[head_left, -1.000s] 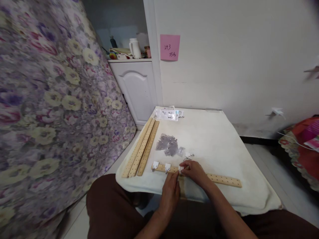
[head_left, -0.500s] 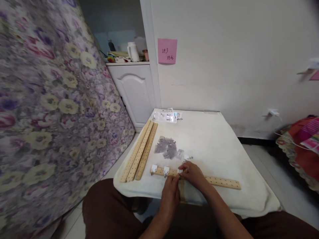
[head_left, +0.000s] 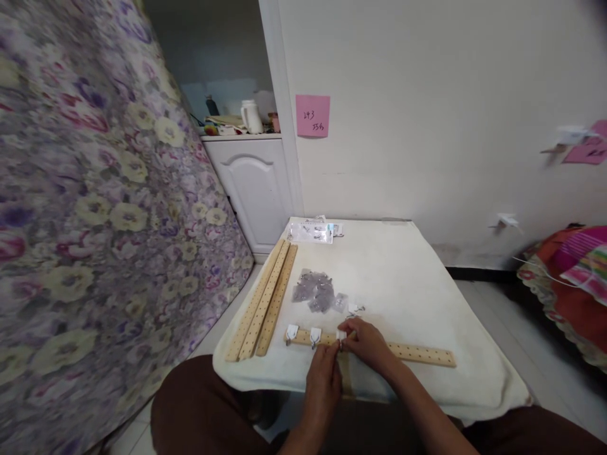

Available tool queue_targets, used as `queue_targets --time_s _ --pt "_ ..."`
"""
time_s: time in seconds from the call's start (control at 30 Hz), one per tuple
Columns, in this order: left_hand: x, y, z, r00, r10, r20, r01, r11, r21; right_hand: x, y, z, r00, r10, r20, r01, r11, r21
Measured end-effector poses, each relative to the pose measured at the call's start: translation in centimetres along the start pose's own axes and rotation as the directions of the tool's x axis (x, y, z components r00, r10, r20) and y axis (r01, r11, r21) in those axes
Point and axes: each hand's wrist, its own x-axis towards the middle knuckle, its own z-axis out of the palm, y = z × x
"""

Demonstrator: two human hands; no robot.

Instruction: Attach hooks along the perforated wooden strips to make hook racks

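Observation:
A perforated wooden strip (head_left: 422,354) lies across the near part of the table, with two white hooks, a left one (head_left: 292,332) and a middle one (head_left: 315,337), on its left part. A third white hook (head_left: 341,335) sits on the strip between my hands. My left hand (head_left: 325,370) is closed at its lower metal end, fingertips pinched together. From the right, my right hand (head_left: 364,341) pinches the same hook's side. Just beyond my right hand lie another white hook (head_left: 355,309) and a small clear packet (head_left: 340,302).
Several perforated wooden strips (head_left: 262,302) lie side by side along the table's left edge. A pile of small clear packets (head_left: 313,291) is mid-table, with flat clear packaging (head_left: 310,232) at the back. A floral curtain (head_left: 118,221) hangs at left; a wall (head_left: 403,114) stands behind.
The camera view has tilted, so the scene sits slightly lower in the picture. Both hands stay at the third hook with only slight finger movement.

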Motion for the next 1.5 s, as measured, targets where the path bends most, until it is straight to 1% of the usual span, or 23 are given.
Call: queue_targets --time_s 0.1,0.2,0.3,0.37,0.43,0.53,0.6,0.7,0.77,0.83,0.9,1.0,1.1,1.2,1.27,1.33,1.4,1.5 --pt "-0.1 -0.1 0.0 1.0 0.014 -0.002 -0.014 0.999 0.029 0.0 0.2 0.1 1.0 0.004 -0.02 -0.004 1.0 0.007" --pt "-0.2 -0.2 -0.1 1.0 0.0 -0.012 0.0 0.999 0.05 -0.2 0.2 0.4 0.999 0.0 -0.049 0.0 1.0 0.011" --pt "-0.2 0.0 -0.2 1.0 -0.022 -0.003 0.022 0.999 0.042 -0.7 -0.1 0.1 0.995 -0.044 -0.089 0.049 0.997 0.057" --pt "-0.1 0.2 -0.4 1.0 -0.025 0.002 0.025 1.0 0.019 -1.1 -0.2 -0.9 0.99 -0.071 -0.124 0.083 0.991 0.101" --pt "0.0 0.6 -0.6 0.999 -0.034 -0.001 0.034 0.999 -0.018 -1.4 0.2 -2.5 0.981 -0.08 -0.177 0.103 0.987 0.123" --pt "0.0 1.3 -1.1 0.996 -0.085 -0.02 0.083 0.993 -0.078 -1.6 1.8 -5.2 0.963 -0.076 -0.258 0.09 0.995 0.044" --pt "-0.2 1.8 -1.5 0.993 -0.112 -0.038 0.108 0.989 -0.101 -1.5 3.4 -6.3 0.974 -0.067 -0.217 0.063 0.998 -0.029" --pt "-0.7 2.8 -1.7 0.995 -0.091 -0.04 0.086 0.989 -0.116 -1.4 5.3 -6.3 0.985 -0.047 -0.165 0.032 0.995 -0.09" --pt "-1.1 3.5 -1.7 0.999 -0.05 0.002 0.05 0.989 -0.141 -1.3 5.8 -5.6 0.986 -0.033 -0.163 0.014 0.993 -0.117" --pt "-1.4 4.2 -1.3 0.997 -0.024 0.071 0.035 0.986 -0.164 -1.4 5.9 -5.0 0.989 -0.014 -0.149 -0.008 0.989 -0.146" --pt "-1.8 4.9 -0.8 0.988 -0.014 0.154 0.041 0.984 -0.174 -1.5 5.7 -4.6 0.99 0.013 -0.141 -0.038 0.983 -0.182" --pt "-2.2 5.4 0.0 0.965 0.012 0.26 0.036 0.983 -0.179 -1.9 5.5 -4.5 0.986 0.04 -0.163 -0.076 0.972 -0.224" --pt "-2.5 5.6 0.6 0.942 0.038 0.332 0.026 0.982 -0.189 -2.2 5.8 -4.7 0.987 0.021 -0.161 -0.063 0.964 -0.257" --pt "-2.3 5.9 0.8 0.93 0.037 0.365 0.034 0.982 -0.187 -2.3 6.0 -4.8 0.985 -0.012 -0.174 -0.035 0.964 -0.263" --pt "-2.1 6.3 1.0 0.93 0.001 0.368 0.068 0.982 -0.174 -2.5 6.0 -5.0 0.979 -0.034 -0.2 -0.009 0.978 -0.208" --pt "-1.7 6.5 1.2 0.932 -0.073 0.354 0.141 0.975 -0.171 -2.7 5.5 -5.4 0.977 -0.055 -0.204 0.034 0.994 -0.108" --pt "-1.2 6.7 1.6 0.928 -0.161 0.335 0.24 0.948 -0.207 -3.2 4.8 -5.9 0.984 -0.076 -0.159 0.08 0.997 0.014" --pt "-0.3 6.9 2.0 0.906 -0.27 0.326 0.379 0.861 -0.34 -4.1 3.5 -6.6 0.989 -0.123 -0.081 0.133 0.982 0.135"
